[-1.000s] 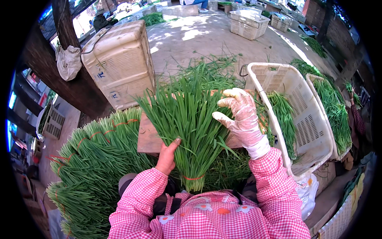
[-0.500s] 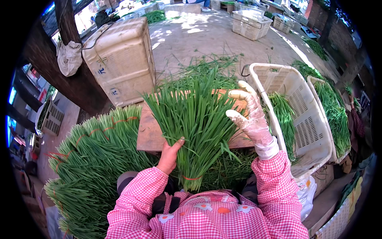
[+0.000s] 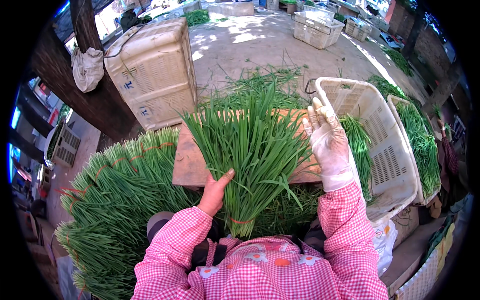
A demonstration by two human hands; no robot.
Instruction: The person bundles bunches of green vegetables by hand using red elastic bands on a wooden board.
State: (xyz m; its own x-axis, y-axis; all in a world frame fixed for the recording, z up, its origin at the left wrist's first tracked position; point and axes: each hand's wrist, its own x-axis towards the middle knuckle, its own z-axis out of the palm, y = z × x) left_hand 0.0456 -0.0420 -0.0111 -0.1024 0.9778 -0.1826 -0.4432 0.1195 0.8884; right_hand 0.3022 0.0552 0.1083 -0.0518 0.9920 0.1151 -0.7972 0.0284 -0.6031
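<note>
1 chive bundle (image 3: 250, 150), left hand (image 3: 215, 192) grip clasping stalks, gloved right hand (image 3: 327, 140) open beside leaves

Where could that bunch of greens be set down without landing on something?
The wooden board shows a bare strip at its left end, between the tied piles and the held bunch. The concrete ground past the overturned crate is open. The white basket already holds greens.

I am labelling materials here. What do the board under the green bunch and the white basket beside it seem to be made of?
The board looks like bare, matt wood: brown, flat, unpainted. The white basket looks like moulded plastic, slightly glossy, with walls of regular small slots.
</note>
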